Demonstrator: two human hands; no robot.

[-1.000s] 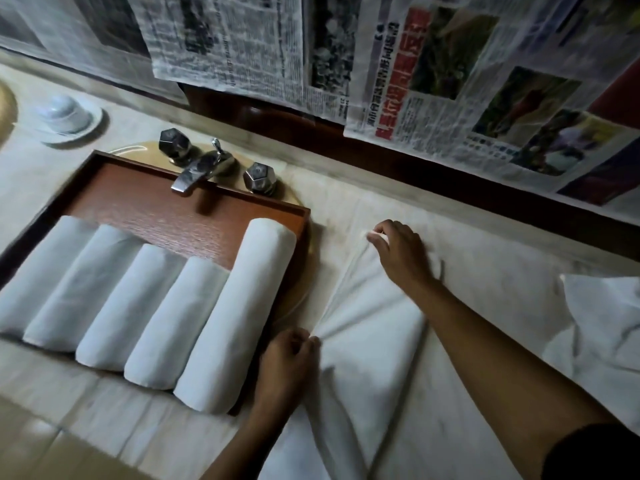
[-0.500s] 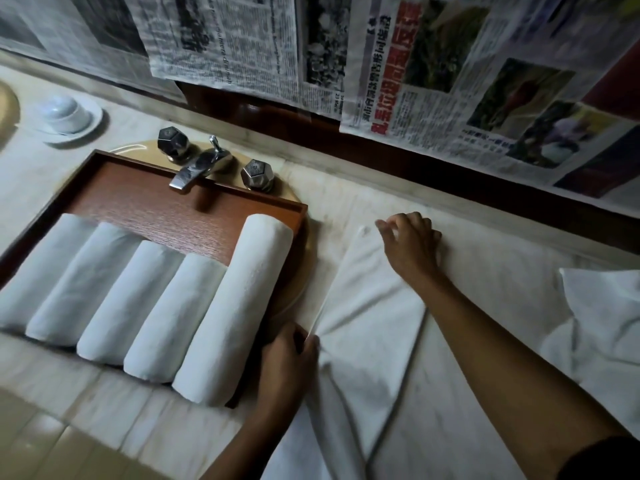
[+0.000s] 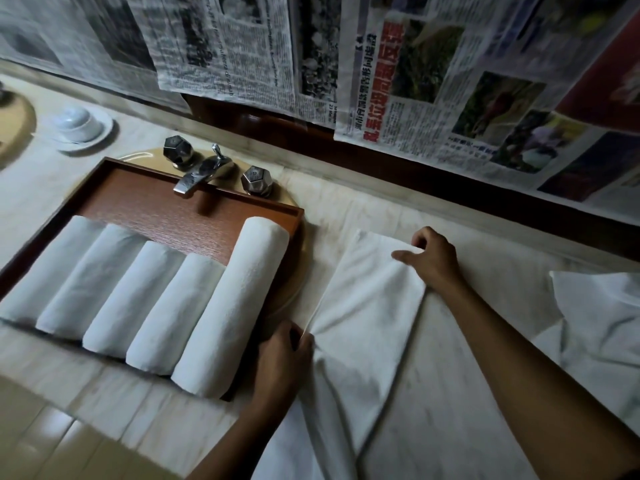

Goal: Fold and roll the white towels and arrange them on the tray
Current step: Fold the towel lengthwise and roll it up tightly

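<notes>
- I see my left hand (image 3: 284,355) low in the view, just beside the near right corner of the tray (image 3: 156,199). Its fingers are curled and pinch the left edge of the towel (image 3: 363,306), where the cloth bunches into creases.
- My right hand (image 3: 433,261) is farther out, at the towel's far right corner. Thumb and forefinger are closed on the top layer there, and the other fingers are bent.
- The towel lies folded into a long strip on the pale counter (image 3: 450,410), running from the far edge towards me, between my two hands and right of the tray.
- Five rolled towels (image 3: 156,306) lie side by side on the wooden tray, touching one another, all slanted the same way. The rightmost roll reaches farther back than the rest.
- The tray sits over a basin, and the spout of the tap (image 3: 204,174) hangs over its far rim.
- A white cup (image 3: 78,121) stands upside down on a saucer at the far left.
- A loose white cloth (image 3: 599,323) lies crumpled at the right edge.
- Sheets of newspaper (image 3: 450,81) cover the wall behind.
</notes>
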